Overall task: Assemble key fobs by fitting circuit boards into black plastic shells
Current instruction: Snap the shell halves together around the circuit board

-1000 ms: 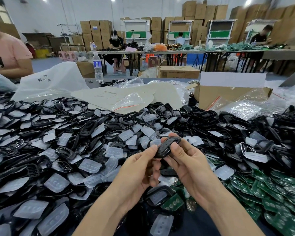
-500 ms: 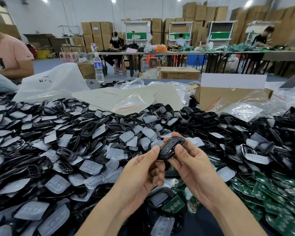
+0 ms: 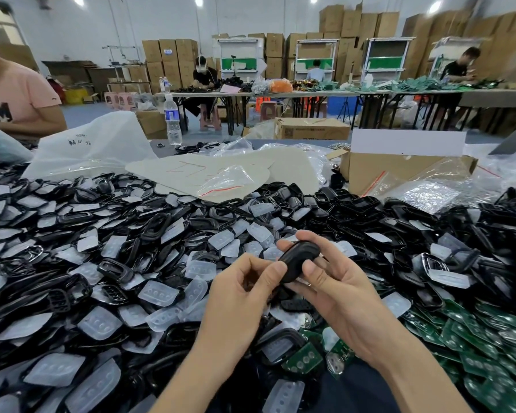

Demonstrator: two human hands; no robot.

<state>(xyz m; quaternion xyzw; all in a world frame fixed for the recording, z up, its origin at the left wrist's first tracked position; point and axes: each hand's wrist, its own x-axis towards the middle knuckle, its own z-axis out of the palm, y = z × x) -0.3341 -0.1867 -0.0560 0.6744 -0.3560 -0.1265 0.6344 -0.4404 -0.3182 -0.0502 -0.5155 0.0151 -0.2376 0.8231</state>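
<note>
Left hand (image 3: 242, 293) pinches near end of glossy black oval plastic key-fob shell (image 3: 298, 259); right hand (image 3: 340, 296) curls round its far end.

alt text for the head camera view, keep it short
A left hand and a right hand grip a smooth black plastic key fob shell above heaps of black plastic shells, translucent button pads and, lower right, green circuit boards.

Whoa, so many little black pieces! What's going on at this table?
A person is putting key fobs together by hand. The left hand and the right hand grip one black key fob above a heap of black shells and clear button pads. To the right lie green circuit boards.
</note>
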